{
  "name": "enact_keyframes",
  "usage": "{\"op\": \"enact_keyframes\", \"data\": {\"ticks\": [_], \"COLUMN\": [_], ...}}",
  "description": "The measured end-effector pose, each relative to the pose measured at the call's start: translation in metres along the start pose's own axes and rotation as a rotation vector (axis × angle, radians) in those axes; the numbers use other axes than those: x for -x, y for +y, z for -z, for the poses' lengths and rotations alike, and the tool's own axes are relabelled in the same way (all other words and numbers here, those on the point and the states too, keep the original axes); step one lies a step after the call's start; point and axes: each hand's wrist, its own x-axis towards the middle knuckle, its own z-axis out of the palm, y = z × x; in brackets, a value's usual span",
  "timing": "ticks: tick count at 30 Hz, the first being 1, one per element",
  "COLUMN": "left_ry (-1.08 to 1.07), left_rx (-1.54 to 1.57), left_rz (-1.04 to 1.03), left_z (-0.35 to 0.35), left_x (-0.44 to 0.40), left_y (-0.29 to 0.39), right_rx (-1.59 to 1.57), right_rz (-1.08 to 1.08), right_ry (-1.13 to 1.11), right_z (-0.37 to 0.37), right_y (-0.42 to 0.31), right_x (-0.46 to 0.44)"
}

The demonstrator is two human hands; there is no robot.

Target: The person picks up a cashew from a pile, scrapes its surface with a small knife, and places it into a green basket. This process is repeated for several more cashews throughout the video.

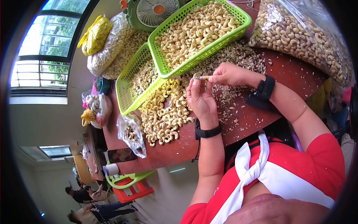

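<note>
My left hand (203,101), palm turned up, pinches a cashew nut (195,75) at its fingertips. From the other side, my right hand (226,75) grips a small knife (206,77) by its tan handle, with the tip at the nut. Fingers partly hide the nut. Below and left of my hands lies a loose pile of cashews (164,121), some of them yellower. Brown skin shavings (231,95) are spread on the red table (156,158) beneath and behind my right hand.
A green basket of cashews (246,22) rests overlapping a second green basket (121,99). A big clear bag of cashews (298,39) stands at right. A green fan (145,15), filled bags (112,48), a small plastic bag (130,134) and a phone (122,155) lie around. People (84,196) are in the background.
</note>
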Motion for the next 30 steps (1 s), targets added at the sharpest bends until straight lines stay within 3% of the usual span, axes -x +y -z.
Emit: {"op": "enact_keyframes", "data": {"ticks": [30], "left_ry": [0.038], "left_rx": [0.004], "left_rz": [-0.002], "left_z": [-0.003], "left_x": [0.0], "left_y": [-0.002], "right_rx": [-0.02], "right_rz": [-0.013], "right_ry": [-0.016], "right_z": [-0.002], "right_y": [0.001], "right_x": [-0.001]}}
